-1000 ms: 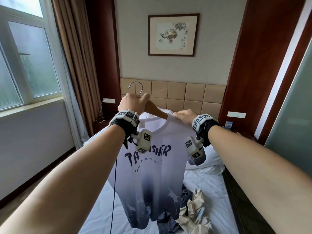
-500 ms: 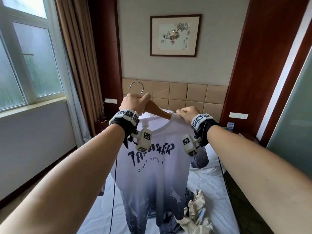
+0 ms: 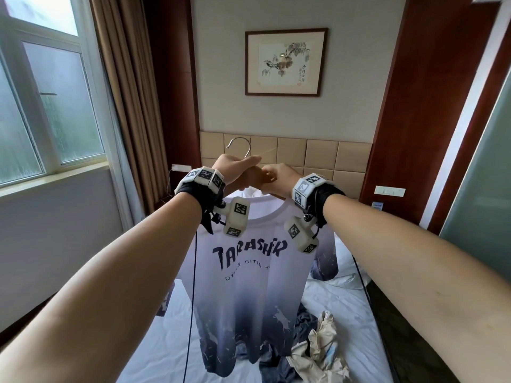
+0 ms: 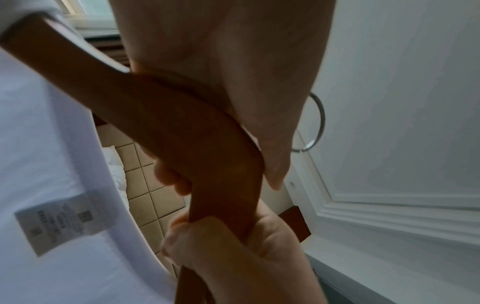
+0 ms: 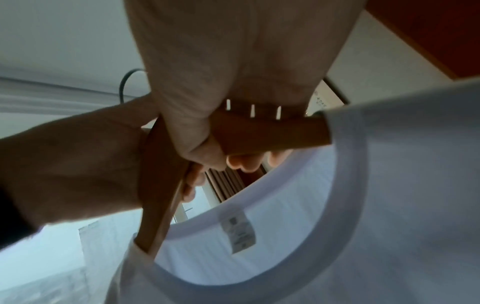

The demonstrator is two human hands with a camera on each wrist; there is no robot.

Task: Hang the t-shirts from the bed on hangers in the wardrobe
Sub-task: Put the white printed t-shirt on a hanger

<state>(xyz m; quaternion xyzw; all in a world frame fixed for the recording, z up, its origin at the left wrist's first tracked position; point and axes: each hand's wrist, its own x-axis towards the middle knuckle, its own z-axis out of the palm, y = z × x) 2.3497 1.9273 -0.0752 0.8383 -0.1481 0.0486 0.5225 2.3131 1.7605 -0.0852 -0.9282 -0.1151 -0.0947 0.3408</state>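
Note:
A white t-shirt [image 3: 249, 275] that fades to dark blue, with dark lettering on the chest, hangs from a wooden hanger [image 3: 250, 179] held up over the bed. My left hand [image 3: 237, 168] grips the hanger's middle just under the metal hook [image 3: 240, 146]. My right hand [image 3: 272, 176] grips the wood right beside it, and the two hands touch. In the left wrist view the left hand's fingers [image 4: 168, 179] curl round the hanger [image 4: 182, 127]. The right wrist view shows the right hand's fingers [image 5: 244, 162] wrapped round the hanger [image 5: 272, 133], with the shirt's collar [image 5: 345, 205] below.
Below the shirt lies the bed [image 3: 351, 322] with a white sheet, and on it a heap of crumpled beige and dark clothes [image 3: 318, 352]. A tiled headboard [image 3: 318, 153] and framed picture [image 3: 286, 62] are ahead. A window [image 3: 52, 106] is left, a frosted glass panel [image 3: 481, 175] right.
My right hand has moved left from the shirt's shoulder to the hanger's middle, beside the left hand. The shirt now hangs square on the hanger.

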